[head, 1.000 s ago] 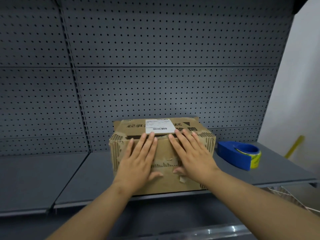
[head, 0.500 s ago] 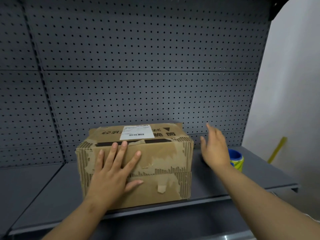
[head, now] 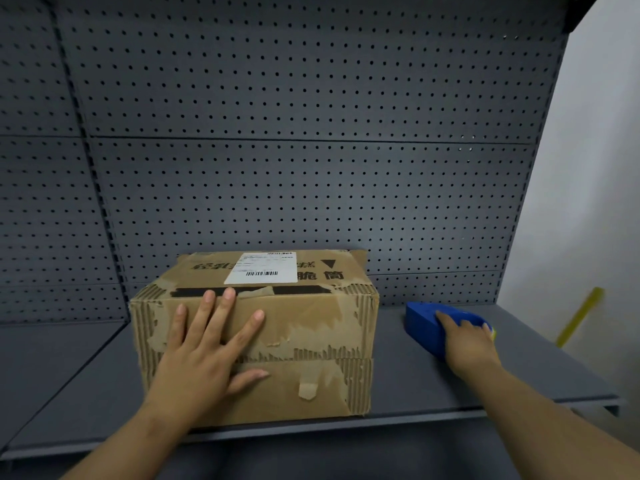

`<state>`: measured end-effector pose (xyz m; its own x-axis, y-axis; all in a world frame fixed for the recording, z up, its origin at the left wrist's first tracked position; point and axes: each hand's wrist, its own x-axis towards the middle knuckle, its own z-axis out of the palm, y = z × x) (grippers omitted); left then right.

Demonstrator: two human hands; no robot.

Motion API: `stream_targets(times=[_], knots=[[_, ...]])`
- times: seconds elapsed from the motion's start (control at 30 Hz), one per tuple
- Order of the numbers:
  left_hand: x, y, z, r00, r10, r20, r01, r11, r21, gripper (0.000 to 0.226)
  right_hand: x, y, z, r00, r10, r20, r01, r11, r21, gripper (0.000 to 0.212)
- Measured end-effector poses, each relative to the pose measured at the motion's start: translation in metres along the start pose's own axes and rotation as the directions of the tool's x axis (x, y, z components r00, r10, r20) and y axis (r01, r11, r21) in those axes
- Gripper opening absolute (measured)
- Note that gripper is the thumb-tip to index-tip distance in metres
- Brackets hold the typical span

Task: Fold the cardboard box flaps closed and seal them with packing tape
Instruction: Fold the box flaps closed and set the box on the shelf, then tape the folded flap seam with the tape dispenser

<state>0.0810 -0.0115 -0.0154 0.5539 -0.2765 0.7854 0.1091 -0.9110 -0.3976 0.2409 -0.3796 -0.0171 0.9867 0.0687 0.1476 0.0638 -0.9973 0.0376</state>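
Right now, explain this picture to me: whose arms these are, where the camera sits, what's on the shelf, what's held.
No machine: a person's two bare arms, filmed by one head-worn camera looking forward and down. On the grey shelf stands a worn cardboard box, flaps folded down, white label on top. The left hand lies flat on its near flap. The right hand grasps a blue tape dispenser beside the box. Behind is a pegboard wall.

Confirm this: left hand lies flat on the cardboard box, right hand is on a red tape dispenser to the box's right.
Wrong colour: the tape dispenser is blue, not red. The head view shows the left hand flat on the cardboard box and the right hand on the dispenser to the box's right.
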Motion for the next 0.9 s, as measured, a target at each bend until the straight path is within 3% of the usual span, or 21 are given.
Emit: stream_targets(times=[0.2,0.37,0.6,0.8,0.9], knots=[[-0.001,0.001,-0.001,1.000,-0.005,0.015,0.005,1.000,0.006,0.079,-0.004,0.000,0.009,0.977,-0.166,-0.130,0.174,0.983,0.056,0.055],[0.000,0.002,-0.003,1.000,-0.010,0.016,0.010,1.000,0.002,0.079,-0.006,-0.004,0.009,0.971,-0.220,-0.097,0.222,0.975,0.013,0.081],[-0.001,0.002,-0.005,0.999,-0.022,0.044,0.022,1.000,0.001,0.079,-0.011,0.001,0.000,0.934,-0.234,-0.269,0.229,0.972,-0.049,0.079],[-0.005,0.006,-0.010,0.997,-0.038,0.067,0.039,0.999,-0.009,0.079,-0.018,-0.008,-0.059,0.756,-0.321,-0.571,0.456,0.884,0.107,0.081],[-0.007,0.009,-0.014,0.995,-0.050,0.084,0.052,0.998,-0.028,0.078,-0.033,-0.021,-0.097,0.637,-0.381,-0.670,0.566,0.821,0.071,0.084]])
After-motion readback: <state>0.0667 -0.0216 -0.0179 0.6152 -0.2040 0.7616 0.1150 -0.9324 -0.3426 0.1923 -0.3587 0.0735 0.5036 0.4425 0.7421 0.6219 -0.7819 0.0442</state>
